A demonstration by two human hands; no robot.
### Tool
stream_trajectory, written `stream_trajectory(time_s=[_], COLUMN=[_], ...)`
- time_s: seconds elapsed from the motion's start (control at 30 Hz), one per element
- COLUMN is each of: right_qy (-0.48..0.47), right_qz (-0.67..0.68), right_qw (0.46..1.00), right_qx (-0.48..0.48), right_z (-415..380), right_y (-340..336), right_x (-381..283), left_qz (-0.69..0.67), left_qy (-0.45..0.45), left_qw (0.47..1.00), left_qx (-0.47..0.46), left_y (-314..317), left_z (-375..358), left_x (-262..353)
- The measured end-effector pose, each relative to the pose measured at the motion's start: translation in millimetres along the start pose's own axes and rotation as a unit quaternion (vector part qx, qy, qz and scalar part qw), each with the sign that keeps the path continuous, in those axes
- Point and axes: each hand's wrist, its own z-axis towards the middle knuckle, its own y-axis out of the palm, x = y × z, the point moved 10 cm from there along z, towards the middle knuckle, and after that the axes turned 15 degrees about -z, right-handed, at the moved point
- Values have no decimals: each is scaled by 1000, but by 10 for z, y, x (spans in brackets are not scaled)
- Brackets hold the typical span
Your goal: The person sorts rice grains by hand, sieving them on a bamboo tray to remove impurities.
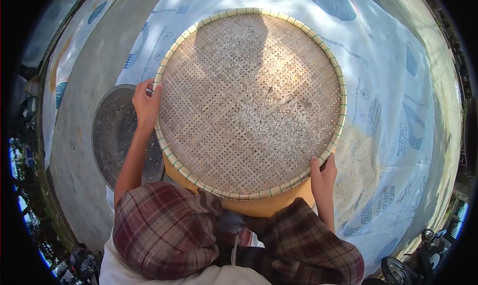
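A large round woven bamboo winnowing tray (199, 135) is held out in front of me, its rim bound at intervals with green ties. My left hand (146, 105) grips the rim on the left side, fingers curled over the edge. At the lower right, my right hand (324, 175) is closed on the same rim, with the thumb on top. Small, pale, slender grain-like pieces (284, 123) are scattered across the weave, thickest at the right of centre, with a thinner spread near the far edge. Their exact kind cannot be made out.
A dark round basin (112, 140) with some bits in it stands at left, partly behind my left forearm. Printed pale plastic sheeting (388, 100) covers the ground, with a pile of pale fine material (356, 170) at right. Something yellow (259, 205) shows beneath the tray.
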Motion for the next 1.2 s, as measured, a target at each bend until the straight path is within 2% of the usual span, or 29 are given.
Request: stream_trajectory(time_s=[0.03,0.07,0.13,0.17,0.2,0.27,0.3,0.4,0.43,0.47,0.53,0.57,0.6,0.67,0.73,0.8,0.87,0.93,1.0,1.03,1.07,1.13,1.17,1.2], right_qy=[4,11,88,72,71,-20,-12,-1,42,43,23,7,-21,1,38,67,44,8,33,26,61,84,76,45], right_qz=[8,64,277,258,242,42,47,101,196,193,39,11,37,59,155,144,25,15,89,165,208,160,152,82], right_qw=[1000,996,954,963,968,998,998,993,973,974,999,1000,999,998,977,978,997,999,993,976,959,979,981,994], right_qx=[-3,54,71,18,12,-31,-39,56,113,108,19,24,24,23,138,132,54,42,73,141,184,93,91,54], right_z=[-9,47,139,203,147,38,-13,50,95,97,185,72,-50,-121,12,85,89,-18,-55,27,41,188,143,40], right_y=[151,74,-48,-65,-34,220,262,229,101,62,-11,60,224,275,-32,-157,-82,162,227,112,-48,-116,-59,123], right_x=[-59,75,352,380,327,-41,18,224,367,359,303,65,-91,-95,164,364,183,19,46,198,224,335,317,38], left_qz=[31,44,6,14,8,116,127,118,94,96,91,104,99,147,143,65,39,126,135,111,87,57,78,96], left_qy=[22,43,26,-2,-19,52,80,105,93,88,27,79,72,105,115,16,22,60,99,89,75,37,32,27], left_qw=[999,998,999,998,998,991,989,988,990,991,992,989,990,983,983,993,995,990,986,990,993,997,996,995], left_qx=[21,11,-46,-62,-60,-41,-6,2,-41,-42,-84,-69,-66,-17,-29,-99,-86,-12,10,-8,-28,-43,-34,-25], left_y=[-124,-132,176,170,100,-26,-126,26,177,132,168,113,103,-31,165,397,247,-57,-77,60,162,116,18,-29], left_z=[94,74,-274,-283,-254,-27,12,-172,-288,-263,-200,-138,-84,23,-119,-282,-98,81,32,-102,-215,-197,-85,-16], left_x=[67,216,435,356,214,32,-37,304,441,437,257,157,97,151,408,361,90,-109,54,240,381,383,223,78])
